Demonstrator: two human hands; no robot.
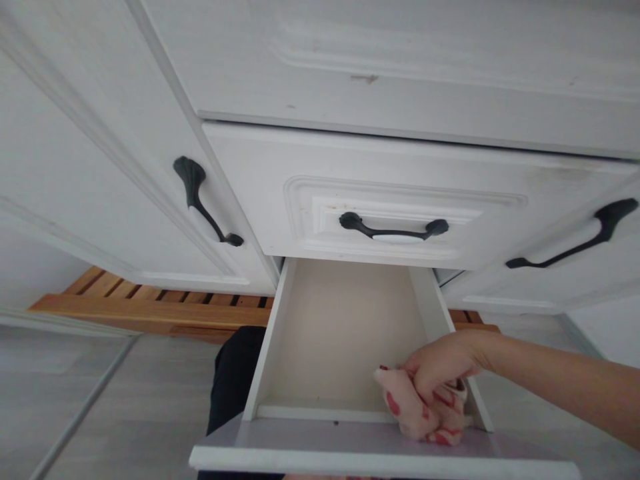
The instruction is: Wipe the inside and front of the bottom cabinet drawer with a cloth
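My right hand [445,363] reaches in from the right, its fingers closed round a bunched pink cloth [417,407] with red marks. The cloth presses on the front right corner of an open white drawer [345,320], partly over its inner front edge. Nothing else lies on the drawer's pale bottom, apart from a small dark speck on the front ledge. I cannot see my left hand; a thin skin-coloured sliver at the bottom edge of the view is too small to make out.
Above is a closed drawer with a dark handle [395,230]. Cabinet doors with dark handles [200,200] flank it. A slatted wooden platform [150,303] lies under the cabinet. My dark-clothed leg [235,373] is left of the drawer, over a grey floor [165,393].
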